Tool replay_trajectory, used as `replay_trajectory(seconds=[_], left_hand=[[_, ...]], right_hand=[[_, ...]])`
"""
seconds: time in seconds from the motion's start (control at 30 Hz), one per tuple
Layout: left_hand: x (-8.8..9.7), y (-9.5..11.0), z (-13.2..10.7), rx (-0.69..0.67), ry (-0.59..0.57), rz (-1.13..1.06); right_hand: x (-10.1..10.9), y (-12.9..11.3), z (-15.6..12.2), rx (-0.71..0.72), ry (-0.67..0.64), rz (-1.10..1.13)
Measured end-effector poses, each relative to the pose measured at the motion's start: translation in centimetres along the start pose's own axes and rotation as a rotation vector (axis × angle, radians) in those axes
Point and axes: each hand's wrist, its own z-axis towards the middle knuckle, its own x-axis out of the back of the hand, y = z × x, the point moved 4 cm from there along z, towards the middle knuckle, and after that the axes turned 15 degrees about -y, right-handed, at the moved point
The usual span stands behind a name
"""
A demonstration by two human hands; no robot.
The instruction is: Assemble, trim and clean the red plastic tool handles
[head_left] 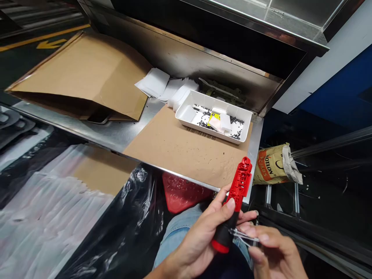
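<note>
My left hand is closed around a red and black plastic tool housing, tilted with its red ribbed end up and away from me. Its lower part is a black grip ending in a red cap. In my right hand is a thin two-armed metal tool, pinched between thumb and fingers. The tool's tip meets the edge of the black grip; whether it is tweezers or small nippers is unclear. Both hands are above my lap, in front of the metal bench.
A brown cardboard sheet covers the bench's right part. On it stands a white tray with black scraps. Behind are white sheets; a large carton lies left. A printed sack stands right, a red stool below.
</note>
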Motion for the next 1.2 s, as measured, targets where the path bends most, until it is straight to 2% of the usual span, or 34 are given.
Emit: replay_trajectory(seconds=[0.07, 0.13, 0.3, 0.37, 0.43, 0.57, 0.7, 0.9, 1.07, 1.2], left_hand=[[0.0, 0.0, -0.1, 0.001, 0.023, -0.025], [0.1, 0.0, -0.1, 0.008, 0.042, -0.047], [0.1, 0.3, 0.0, -0.005, 0.012, -0.067], [0.0, 0.4, 0.0, -0.007, 0.005, -0.063], [0.0, 0.4, -0.1, -0.004, 0.013, -0.055], [-0.1, 0.4, -0.3, 0.003, 0.03, -0.043], [0.1, 0.4, -0.2, -0.001, 0.034, -0.048], [0.2, 0.6, -0.3, -0.003, 0.017, -0.012], [0.0, 0.7, 0.0, -0.02, 0.018, -0.003], [0.2, 0.6, 0.2, 0.006, 0.057, -0.057]], right_hand=[[0.6, 0.4, 0.1, -0.06, 0.026, 0.151], [0.9, 0.2, 0.2, -0.068, 0.022, 0.17], [-0.1, -1.0, -0.2, -0.089, -0.012, -0.019], [-0.2, -1.0, -0.6, -0.097, -0.012, -0.086], [-0.1, -0.7, -0.9, -0.081, -0.069, -0.146], [0.5, -0.1, -1.2, -0.049, -0.106, -0.2], [0.0, -0.1, -0.9, -0.025, -0.115, -0.215], [-1.1, -1.2, 0.3, 0.071, -0.077, -0.196], [-1.3, -1.2, 0.6, 0.089, -0.092, -0.181], [0.0, -0.4, 0.5, 0.0, -0.016, 0.053]])
